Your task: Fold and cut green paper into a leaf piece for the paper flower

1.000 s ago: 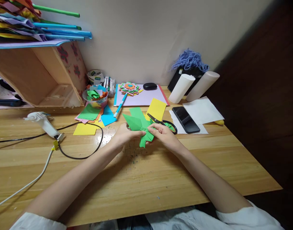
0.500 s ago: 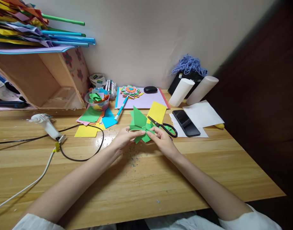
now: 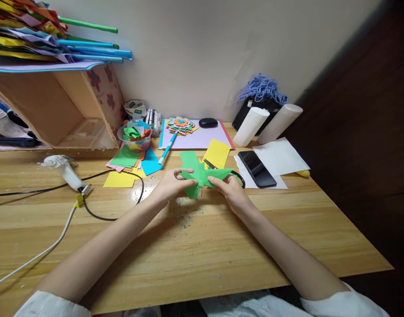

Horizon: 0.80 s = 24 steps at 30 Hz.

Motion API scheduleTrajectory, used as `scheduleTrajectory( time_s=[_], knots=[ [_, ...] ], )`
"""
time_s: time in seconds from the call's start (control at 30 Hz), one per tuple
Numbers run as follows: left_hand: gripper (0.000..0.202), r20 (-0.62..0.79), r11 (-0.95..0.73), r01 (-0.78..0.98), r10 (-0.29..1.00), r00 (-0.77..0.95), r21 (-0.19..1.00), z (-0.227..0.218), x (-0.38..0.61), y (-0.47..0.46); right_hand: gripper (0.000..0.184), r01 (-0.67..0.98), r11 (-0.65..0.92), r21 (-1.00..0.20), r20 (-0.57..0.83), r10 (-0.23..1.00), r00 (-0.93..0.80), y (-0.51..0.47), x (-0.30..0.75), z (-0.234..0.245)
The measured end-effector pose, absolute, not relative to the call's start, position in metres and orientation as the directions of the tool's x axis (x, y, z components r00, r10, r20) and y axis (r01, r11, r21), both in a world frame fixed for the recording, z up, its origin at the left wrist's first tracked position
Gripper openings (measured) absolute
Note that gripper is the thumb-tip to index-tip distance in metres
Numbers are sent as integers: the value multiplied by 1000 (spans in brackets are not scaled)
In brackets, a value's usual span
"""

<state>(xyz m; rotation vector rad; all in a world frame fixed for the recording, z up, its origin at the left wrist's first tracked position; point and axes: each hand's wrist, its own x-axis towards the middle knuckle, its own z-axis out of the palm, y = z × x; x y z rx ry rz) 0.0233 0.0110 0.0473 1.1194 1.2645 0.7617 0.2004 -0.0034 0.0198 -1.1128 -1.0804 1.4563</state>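
Observation:
A folded green paper piece (image 3: 202,174) with several pointed flaps is held just above the wooden desk (image 3: 195,246). My left hand (image 3: 170,185) pinches its left side with fingers closed. My right hand (image 3: 231,189) grips its right side, fingers closed under a flap. Black-handled scissors (image 3: 236,175) lie just behind the paper, mostly hidden by it. A yellow paper square (image 3: 218,152) lies behind the scissors.
A black phone (image 3: 256,168) rests on white sheets at the right. Two white rolls (image 3: 269,123) lean at the back. A glue gun (image 3: 65,170) with its cable lies at the left, beside loose coloured papers (image 3: 129,164), a scrap bowl (image 3: 134,134) and a blue marker (image 3: 166,148).
Both hands have turned the green paper: the flap that stood upright half a second ago now lies flatter and points right, over the scissors.

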Motion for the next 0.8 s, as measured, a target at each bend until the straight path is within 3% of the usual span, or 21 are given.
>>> scheduleTrajectory(
  time_s=[0.1,0.27,0.4,0.47,0.53,0.63,0.8],
  knots=[
    [49,-324,329,0,930,173,944,42,23,11,26,-261,-126,-957,-113,992,-63,-4,199,23],
    [40,-270,359,-155,870,412,920,36,31,2,21,-350,-197,-916,-182,980,-74,-4,197,18],
    [34,-256,309,-130,912,320,942,38,30,2,30,-270,-218,-938,-189,973,-132,-6,197,18],
    [31,-248,280,-118,940,233,953,39,26,6,36,-172,-110,-979,-80,982,-171,-6,202,24],
    [30,-254,284,-157,949,187,946,40,21,11,40,-7,116,-993,115,971,-209,-5,210,32],
    [31,-271,325,-252,935,227,912,44,16,16,44,245,408,-879,343,900,-269,-4,225,43],
    [20,-310,403,-284,895,322,870,55,13,17,33,357,626,-694,494,774,-396,-5,236,46]
  ],
)
